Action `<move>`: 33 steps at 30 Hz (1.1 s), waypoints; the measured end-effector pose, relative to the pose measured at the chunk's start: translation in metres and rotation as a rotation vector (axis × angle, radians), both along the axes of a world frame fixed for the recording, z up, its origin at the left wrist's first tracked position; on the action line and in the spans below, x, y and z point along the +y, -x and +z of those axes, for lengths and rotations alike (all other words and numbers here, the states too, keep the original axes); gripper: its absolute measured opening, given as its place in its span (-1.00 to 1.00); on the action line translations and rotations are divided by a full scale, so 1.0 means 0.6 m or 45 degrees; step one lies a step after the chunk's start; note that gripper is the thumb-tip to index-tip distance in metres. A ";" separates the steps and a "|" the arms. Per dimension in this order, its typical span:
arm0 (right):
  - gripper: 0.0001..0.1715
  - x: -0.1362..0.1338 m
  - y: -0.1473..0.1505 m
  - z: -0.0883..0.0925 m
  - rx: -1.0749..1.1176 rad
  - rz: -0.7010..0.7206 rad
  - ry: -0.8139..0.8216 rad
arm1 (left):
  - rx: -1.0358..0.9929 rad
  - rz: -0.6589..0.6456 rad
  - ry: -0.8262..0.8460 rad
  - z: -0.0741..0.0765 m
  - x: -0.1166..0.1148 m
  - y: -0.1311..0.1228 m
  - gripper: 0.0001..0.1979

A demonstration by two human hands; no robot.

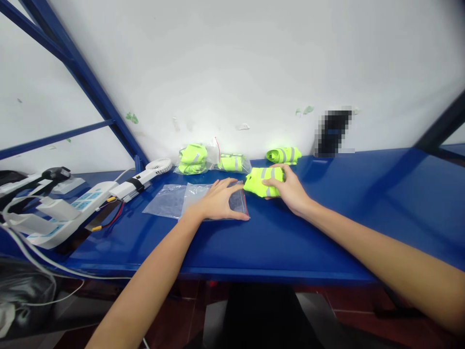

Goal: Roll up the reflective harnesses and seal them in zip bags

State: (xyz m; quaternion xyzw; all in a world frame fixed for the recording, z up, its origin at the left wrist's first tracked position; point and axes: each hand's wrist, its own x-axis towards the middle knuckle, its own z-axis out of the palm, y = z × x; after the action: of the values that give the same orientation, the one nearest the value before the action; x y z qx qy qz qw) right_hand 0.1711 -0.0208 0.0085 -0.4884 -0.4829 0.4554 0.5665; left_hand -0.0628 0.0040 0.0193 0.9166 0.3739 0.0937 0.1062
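Observation:
My right hand grips a folded neon-yellow reflective vest with grey bands, thumb on top. To its left, my left hand lies over a clear zip bag, fingers and thumb spread toward the bag's red-edged opening. Part of the bag is hidden under that hand. Another clear plastic bag lies flat at the left, partly overlapped by the first. The vest's left edge is close to the bag's opening and my left fingertips; whether they touch I cannot tell.
Against the wall sit two bagged yellow vests and a loose rolled vest. A pixelated dark object leans at the right. On the left are a white handheld fan, a power strip and cables. Blue table edge runs in front.

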 end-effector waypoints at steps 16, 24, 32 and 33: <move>-0.48 -0.014 0.005 0.007 -0.137 0.198 0.031 | -0.239 0.027 -0.083 0.002 -0.001 -0.012 -0.27; -0.49 -0.017 0.005 0.010 -0.061 0.257 0.032 | -0.300 0.045 -0.090 0.003 -0.008 -0.014 -0.24; -0.46 -0.013 0.002 0.008 0.005 0.258 -0.024 | -0.411 0.008 -0.134 0.003 -0.007 -0.014 -0.08; -0.46 -0.013 0.003 0.010 0.035 0.270 0.003 | -0.418 0.003 -0.135 0.004 -0.007 -0.014 -0.05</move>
State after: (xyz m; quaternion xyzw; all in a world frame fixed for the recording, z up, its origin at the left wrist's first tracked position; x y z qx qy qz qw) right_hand 0.1694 -0.0288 0.0143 -0.4288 -0.5236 0.5200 0.5212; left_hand -0.0541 -0.0005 0.0218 0.8929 0.3472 0.2618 0.1171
